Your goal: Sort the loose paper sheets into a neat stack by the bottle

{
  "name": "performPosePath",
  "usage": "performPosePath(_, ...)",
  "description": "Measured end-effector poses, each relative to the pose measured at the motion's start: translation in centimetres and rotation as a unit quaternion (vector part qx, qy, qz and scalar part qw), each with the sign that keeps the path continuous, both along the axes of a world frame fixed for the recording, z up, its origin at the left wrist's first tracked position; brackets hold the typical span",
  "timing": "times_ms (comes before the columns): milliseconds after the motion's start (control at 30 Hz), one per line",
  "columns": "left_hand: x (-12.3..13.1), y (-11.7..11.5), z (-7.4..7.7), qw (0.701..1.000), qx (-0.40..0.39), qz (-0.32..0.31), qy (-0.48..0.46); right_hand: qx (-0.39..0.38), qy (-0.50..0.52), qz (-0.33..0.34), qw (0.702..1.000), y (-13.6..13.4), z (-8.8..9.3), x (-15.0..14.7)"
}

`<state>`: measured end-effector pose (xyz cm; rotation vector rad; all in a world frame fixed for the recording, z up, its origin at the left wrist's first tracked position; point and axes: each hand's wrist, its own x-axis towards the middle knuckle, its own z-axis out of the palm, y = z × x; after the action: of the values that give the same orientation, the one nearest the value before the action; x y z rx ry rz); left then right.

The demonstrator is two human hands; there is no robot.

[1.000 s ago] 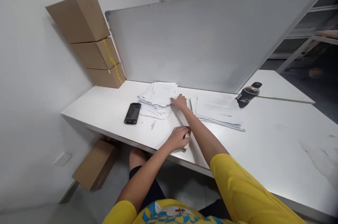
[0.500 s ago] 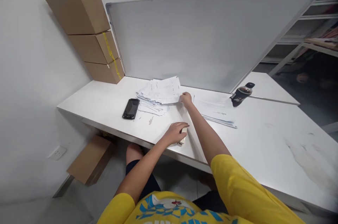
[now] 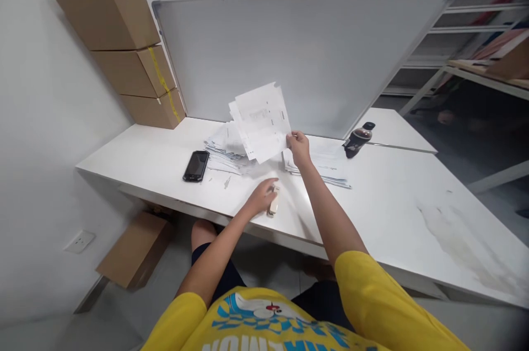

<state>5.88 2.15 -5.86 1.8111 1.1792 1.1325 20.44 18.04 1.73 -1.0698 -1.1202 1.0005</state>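
Note:
Several white printed sheets [image 3: 262,122] hang in the air, pinched at their right corner by my right hand [image 3: 299,147]. Beneath them a messy paper pile [image 3: 227,161] lies on the white table. My left hand [image 3: 262,196] rests near the front edge, its thumb and fingers around a small cream-coloured object [image 3: 273,203], which looks like a stapler. To the right of the raised sheets sits a second, neater paper stack [image 3: 330,166], partly behind my right wrist.
A black phone [image 3: 195,166] lies left of the pile. A dark bottle [image 3: 359,139] stands back right. The whiteboard [image 3: 289,59] rises along the table's [image 3: 384,202] back edge. Cardboard boxes [image 3: 136,73] are stacked at the back left.
My right hand has lifted the sheets off the pile and tilted them upright. My left hand stays at the cream-coloured object. The whole view has shifted slightly.

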Motion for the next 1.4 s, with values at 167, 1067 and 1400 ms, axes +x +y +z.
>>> performPosePath(167,-1.0,0.5,1.4,0.938,-0.038,0.145,-0.314,-0.015,0.018,0.056,0.998,-3.4,0.8,2.4)
performPosePath(1067,-9.4,-2.2,1.3,0.876,0.009,0.454,-0.164,0.035,-0.132,0.308,0.941,-8.5,-2.5,-1.2)
performPosePath(1400,-10.2,-5.3,-0.8,0.883,0.013,0.468,0.026,-0.092,-0.221,0.091,0.967,-1.0,-2.6,-7.7)
